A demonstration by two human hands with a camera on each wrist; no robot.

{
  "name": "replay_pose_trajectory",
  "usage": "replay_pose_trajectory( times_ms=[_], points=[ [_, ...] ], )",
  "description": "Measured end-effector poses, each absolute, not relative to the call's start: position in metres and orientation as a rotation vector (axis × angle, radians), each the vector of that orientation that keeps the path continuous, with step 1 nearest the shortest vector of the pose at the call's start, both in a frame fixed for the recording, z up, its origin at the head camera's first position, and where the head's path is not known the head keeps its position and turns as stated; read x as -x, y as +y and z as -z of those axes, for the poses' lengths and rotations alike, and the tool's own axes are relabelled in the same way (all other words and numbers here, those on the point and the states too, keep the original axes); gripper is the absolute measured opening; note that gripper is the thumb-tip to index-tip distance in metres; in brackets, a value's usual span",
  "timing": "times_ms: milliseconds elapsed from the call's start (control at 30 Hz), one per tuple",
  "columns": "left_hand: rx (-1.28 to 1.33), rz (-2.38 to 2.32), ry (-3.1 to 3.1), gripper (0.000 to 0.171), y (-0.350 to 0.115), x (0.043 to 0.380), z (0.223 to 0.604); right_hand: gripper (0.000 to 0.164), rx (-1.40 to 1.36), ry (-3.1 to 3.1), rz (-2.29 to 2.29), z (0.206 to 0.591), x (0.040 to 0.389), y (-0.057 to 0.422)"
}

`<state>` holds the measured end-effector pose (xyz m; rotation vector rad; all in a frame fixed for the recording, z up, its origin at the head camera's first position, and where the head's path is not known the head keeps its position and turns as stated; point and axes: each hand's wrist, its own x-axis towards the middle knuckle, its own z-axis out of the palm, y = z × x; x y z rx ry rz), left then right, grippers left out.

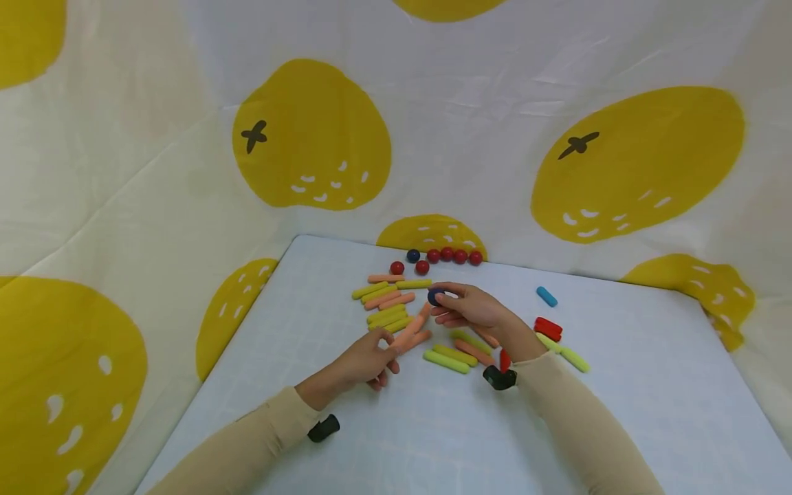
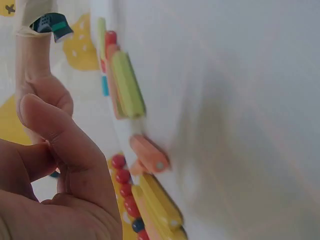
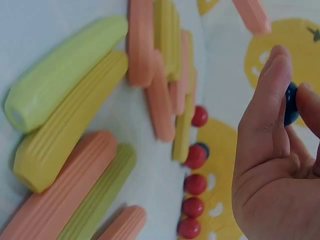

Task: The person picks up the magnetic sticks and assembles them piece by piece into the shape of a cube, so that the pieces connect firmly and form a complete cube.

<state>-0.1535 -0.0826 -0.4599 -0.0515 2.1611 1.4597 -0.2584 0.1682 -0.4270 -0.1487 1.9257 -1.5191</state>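
My right hand [image 1: 475, 311] pinches a dark blue ball [image 3: 290, 105] between thumb and fingers, raised over the sticks in the head view. To its left, my left hand [image 1: 369, 359] holds a ribbed orange stick [image 1: 411, 331] by its near end. The far end of that orange stick [image 3: 254, 16] shows raised against the backdrop in the right wrist view. In the left wrist view the curled fingers [image 2: 75, 150] hide the held stick. Another orange stick [image 1: 419, 340] lies beneath it on the table.
Yellow and orange sticks [image 1: 386, 316] lie grouped beyond the left hand. More sticks [image 1: 454, 354] lie below the right hand. Several red balls [image 1: 447, 254] and a dark blue ball [image 1: 413, 256] line the far edge. Blue [image 1: 546, 296] and red sticks [image 1: 548, 328] lie right.
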Motion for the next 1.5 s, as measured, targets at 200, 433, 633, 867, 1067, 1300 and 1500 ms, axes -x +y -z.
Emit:
replay_pose_trajectory(
  times_ms=[200, 433, 633, 867, 1067, 1300, 1500],
  points=[
    [0.087, -1.516, 2.110, 0.028, -0.068, 0.149, 0.453, 0.047, 0.187, 1.955, 1.466, 0.415, 0.241, 0.159],
    [0.056, -1.560, 2.050, 0.030, -0.060, 0.145, 0.450, 0.045, 0.222, 1.979, 1.461, 0.411, 0.233, 0.165],
    [-0.036, -1.524, 1.975, 0.034, -0.054, 0.136, 0.452, 0.049, 0.270, 1.949, 1.428, 0.415, 0.223, 0.169],
    [-0.181, -1.378, 1.957, 0.026, -0.055, 0.116, 0.466, 0.057, 0.368, 1.945, 1.330, 0.434, 0.196, 0.165],
    [-0.208, -1.293, 2.012, 0.027, -0.056, 0.114, 0.478, 0.040, 0.410, 1.926, 1.236, 0.456, 0.179, 0.160],
    [-0.180, -1.295, 2.115, 0.022, -0.058, 0.121, 0.493, 0.031, 0.372, 1.916, 1.204, 0.473, 0.167, 0.155],
    [-0.114, -1.283, 2.221, 0.027, -0.055, 0.131, 0.492, 0.034, 0.327, 1.933, 1.237, 0.479, 0.163, 0.155]
  ],
)
